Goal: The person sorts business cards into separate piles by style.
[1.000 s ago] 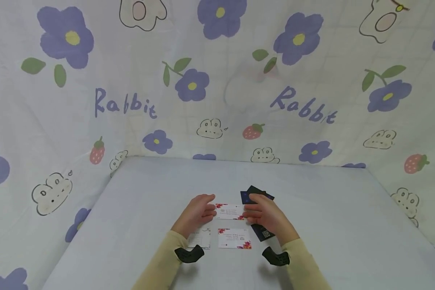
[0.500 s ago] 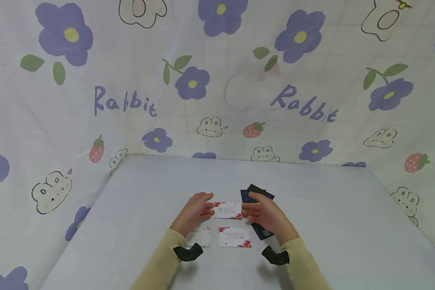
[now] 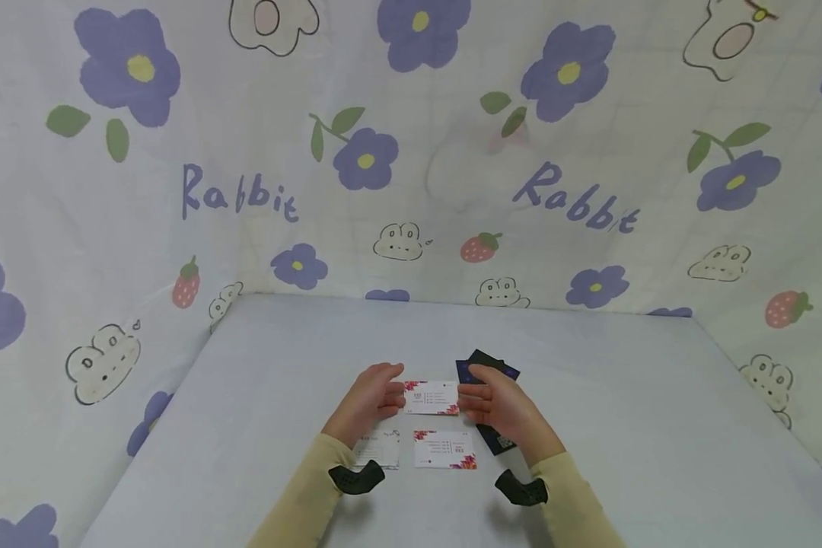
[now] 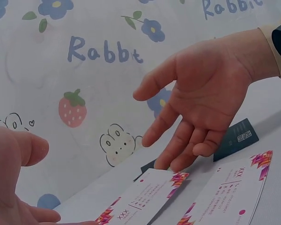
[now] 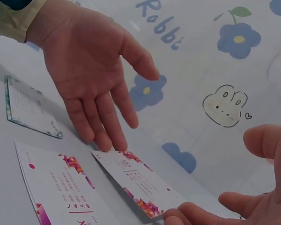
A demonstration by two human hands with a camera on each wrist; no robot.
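A white business card (image 3: 430, 398) with red floral corners lies between my two hands. My left hand (image 3: 366, 403) touches its left short edge with extended fingertips, and my right hand (image 3: 501, 409) touches the right one. Both palms face inward, thumbs held apart above. In the left wrist view, a dark shadow shows under one side of the card (image 4: 143, 197), which looks slightly raised from the table. A matching stack of floral cards (image 3: 445, 450) lies just nearer the body. Partly behind my left wrist is a white card with a leafy border (image 3: 380, 447).
Dark cards (image 3: 467, 371) overlap beyond my right hand, and a dark card with a QR code (image 3: 497, 441) lies partly hidden under it. All rest on a white table (image 3: 301, 342), backed by a flower-and-rabbit printed curtain (image 3: 438, 167).
The floral card and both hands' fingertips have shifted slightly left since a second ago. The other cards stay where they were; the head view itself moves a little.
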